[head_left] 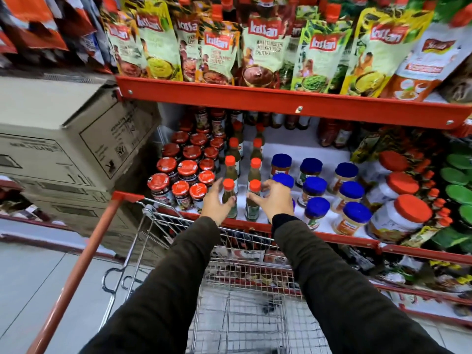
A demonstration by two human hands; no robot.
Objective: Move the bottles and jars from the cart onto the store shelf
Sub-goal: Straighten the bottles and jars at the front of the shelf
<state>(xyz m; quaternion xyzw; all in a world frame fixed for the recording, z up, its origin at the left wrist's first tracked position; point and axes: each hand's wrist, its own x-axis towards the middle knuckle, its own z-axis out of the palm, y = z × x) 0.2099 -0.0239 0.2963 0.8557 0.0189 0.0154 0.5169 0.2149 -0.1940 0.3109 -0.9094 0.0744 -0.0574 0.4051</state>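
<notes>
Two slim green sauce bottles with orange caps stand upright at the front of the white shelf (pixel 286 152), the left bottle (pixel 229 198) and the right bottle (pixel 253 200) side by side. My left hand (pixel 215 203) cups the left bottle with its fingers spread and its thumb on the glass. My right hand (pixel 275 200) is beside the right bottle, fingers curled apart and thumb against it. More of these bottles stand in two rows behind. The wire cart (pixel 255 274) is under my arms, against the shelf.
Red-lidded jars (pixel 187 168) fill the shelf's left side, and blue-lidded jars (pixel 315 186) stand to the right with larger orange-lidded tubs (pixel 403 210) beyond them. Sauce pouches (pixel 265 47) stand on the red shelf above. Cardboard boxes (pixel 63 139) are stacked to the left of the cart handle (pixel 76 267).
</notes>
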